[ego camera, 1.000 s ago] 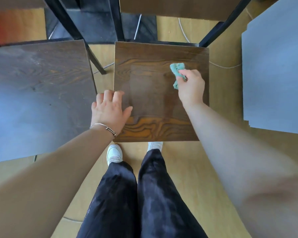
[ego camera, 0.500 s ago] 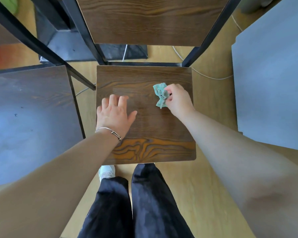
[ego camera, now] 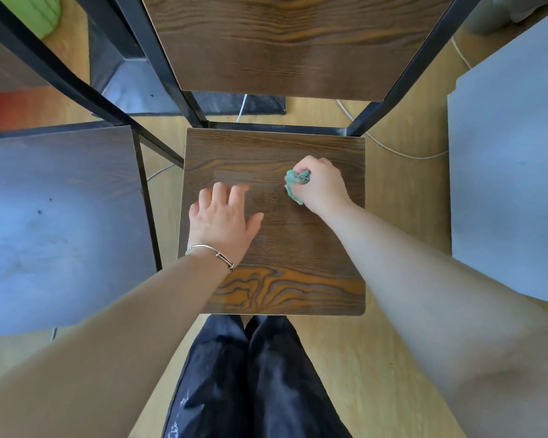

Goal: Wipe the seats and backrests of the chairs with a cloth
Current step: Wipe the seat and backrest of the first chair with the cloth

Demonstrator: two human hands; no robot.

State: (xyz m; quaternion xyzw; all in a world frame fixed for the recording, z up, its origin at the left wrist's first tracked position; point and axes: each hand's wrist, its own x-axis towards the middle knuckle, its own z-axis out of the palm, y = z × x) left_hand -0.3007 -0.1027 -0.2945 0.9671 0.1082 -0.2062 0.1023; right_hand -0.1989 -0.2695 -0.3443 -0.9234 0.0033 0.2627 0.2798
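On the chair seat (ego camera: 298,248), right hand (ego camera: 323,184) grips the bunched cloth (ego camera: 295,184); left hand (ego camera: 222,221) rests flat, fingers spread. Spreading the cloth would likely cover more.

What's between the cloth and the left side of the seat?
The left hand lies flat on the seat, left of the cloth that the right hand grips, so it blocks a leftward sweep. Nothing visible stands between cloth and backrest.
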